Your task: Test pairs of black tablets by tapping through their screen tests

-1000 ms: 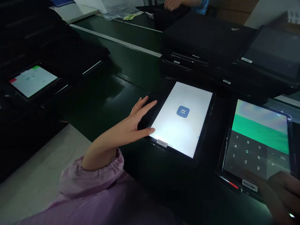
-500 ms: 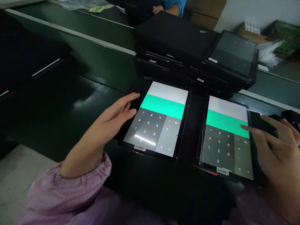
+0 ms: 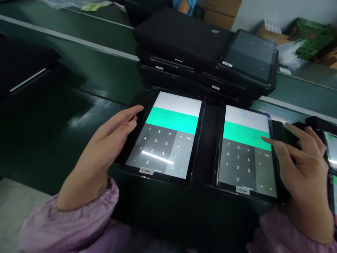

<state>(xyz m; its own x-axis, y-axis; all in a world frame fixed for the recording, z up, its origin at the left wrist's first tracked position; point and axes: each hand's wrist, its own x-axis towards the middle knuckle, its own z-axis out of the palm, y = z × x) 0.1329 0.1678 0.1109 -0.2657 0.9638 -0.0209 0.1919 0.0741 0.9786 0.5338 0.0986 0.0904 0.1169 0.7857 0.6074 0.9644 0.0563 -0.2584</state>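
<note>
Two lit tablets lie side by side, both showing a calculator keypad under a green band. My left hand [image 3: 113,137] is at the left edge of the left tablet [image 3: 168,121]. Its fingers are stretched and hold nothing; whether they touch the edge I cannot tell. Over the right tablet [image 3: 244,131], my right hand [image 3: 302,161] reaches in from the right, its index fingertip on or just above the green band. The other fingers are apart, and nothing is in them. Each tablet carries a small barcode label on its lower frame.
Behind the tablets stands a stack of black trays [image 3: 181,35] with a dark tablet [image 3: 249,58] on top. Another lit screen [image 3: 332,144] shows at the right edge. A green crate [image 3: 308,35] sits at the back right. A co-worker's arm [image 3: 184,6] appears at the top.
The view has shifted, so the tablets and stack appear further left and another lit screen has come in at right. Both hands keep nearly the same place relative to the tablets.
</note>
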